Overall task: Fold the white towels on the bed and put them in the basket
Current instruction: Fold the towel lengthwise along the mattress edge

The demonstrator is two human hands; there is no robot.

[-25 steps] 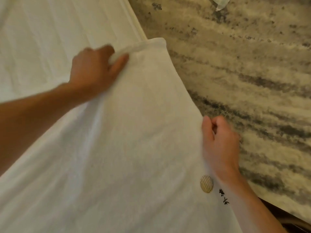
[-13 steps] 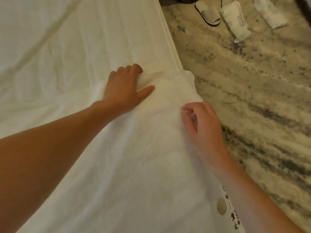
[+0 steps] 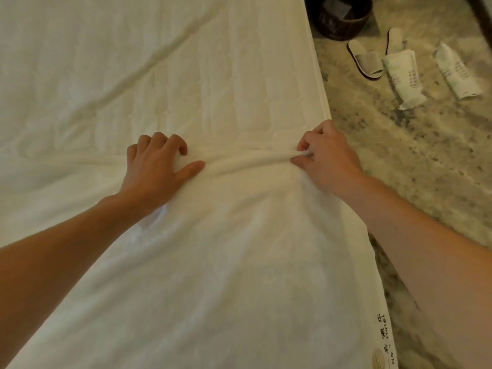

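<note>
The white towel (image 3: 226, 262) lies spread on the bed (image 3: 133, 62), on the near right part of it. Its right edge runs along the bed's right edge. Its far edge is bunched into a soft roll, pulled tight between the two hands. A label with dark writing (image 3: 383, 339) sits at the towel's near right corner.

The left hand (image 3: 154, 166) is on the left end of that roll. Its fingers are bent and dig into the bunched cloth, and its thumb lies straight on the towel. The right hand (image 3: 327, 161) is at the right end, just by the bed's edge. Its thumb and fingers are closed together, pinching the roll.

Past the roll and off to the left, the bed is flat sheet with a few long creases, so there is lots of room there. To the right the bed stops and the speckled floor (image 3: 399, 155) begins. The dark basket (image 3: 338, 20) stands on the floor at the far right, close to the bed's side. Beside it lie two slippers (image 3: 366, 59) and two white packets (image 3: 404, 78).

Half a second ago the hands were close together near the towel's far right corner. Now they are wide apart, and the right hand pinches the cloth. More of the basket shows too.
</note>
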